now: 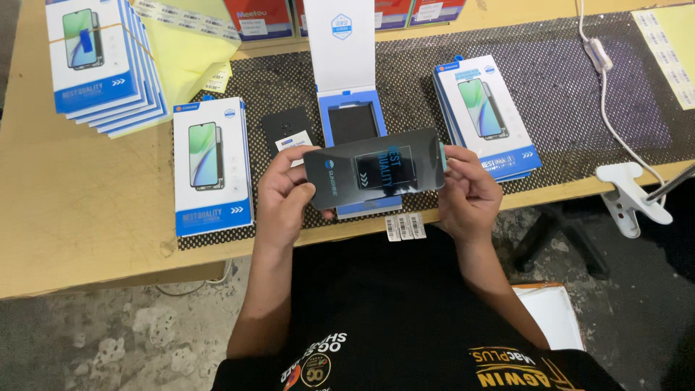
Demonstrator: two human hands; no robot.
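— Where is the phone screen panel [374,169] right now?

— At the centre of the frame, held above the near edge of the desk [87,210], just in front of an open blue-and-white box [352,119] whose lid stands upright.

— Which way does it lie?

— Its long axis runs left to right across the frame, tilted slightly so the right end sits a little higher. The dark glossy face with its protective film is turned up toward the camera.

— And the hands?

— The left hand [284,197] has its grip closed on the left short end, thumb on the front face and fingers behind. The right hand [469,192] has its grip closed on the right short end, fingertips pinching the edge near a small pale tab.

— What lies around?

— A stack of boxed screens [212,165] lies on the black mesh mat [565,94] at left centre, another stack [489,116] at right centre, and a third stack [98,61] in the upper left. A small dark phone part [286,130] rests just left of the open box. Barcode stickers [405,226] hang at the desk edge below the panel. A white clamp [630,192] grips the desk edge at right.
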